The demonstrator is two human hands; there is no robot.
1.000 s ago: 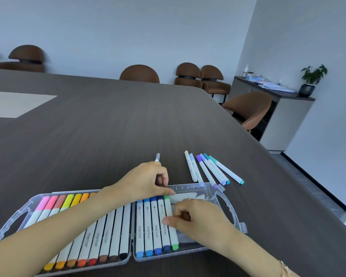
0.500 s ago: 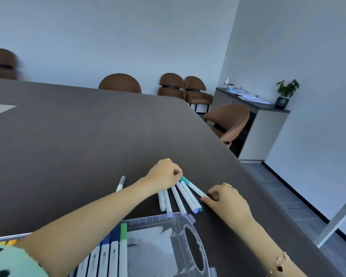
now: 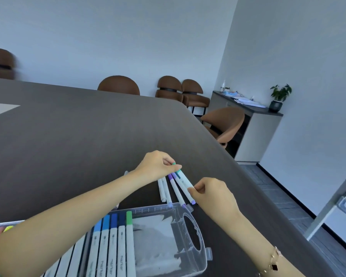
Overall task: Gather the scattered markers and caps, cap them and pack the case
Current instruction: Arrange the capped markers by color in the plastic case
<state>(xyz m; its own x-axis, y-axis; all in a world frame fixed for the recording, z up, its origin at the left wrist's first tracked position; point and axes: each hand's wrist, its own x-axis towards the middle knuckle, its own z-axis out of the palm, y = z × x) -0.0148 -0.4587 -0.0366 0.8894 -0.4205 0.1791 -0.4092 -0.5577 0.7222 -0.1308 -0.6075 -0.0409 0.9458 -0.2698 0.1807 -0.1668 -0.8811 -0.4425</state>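
My left hand (image 3: pixel 157 166) pinches the far, teal-capped end of a teal marker (image 3: pixel 183 177), thumb and fingers curled onto it; my right hand (image 3: pixel 212 193) pinches the near end of that marker, fingers curled. The marker spans between both hands, just above the dark table (image 3: pixel 72 136). Beside it, on the table, lie two purple markers (image 3: pixel 177 189) and two pale ones (image 3: pixel 162 188), fanned, their near tips close to the far rim of the clear plastic case (image 3: pixel 192 242). The case sits nearest me, under my left forearm; blue and green markers (image 3: pixel 112 242) stand packed in its right half, with bare slots to their right. Half a second ago both hands rested low on the fanned group on the table; now the teal marker is held apart from the others. A bracelet (image 3: pixel 273 262) is on my right wrist. Brown chairs (image 3: pixel 118 85) line the far edge.
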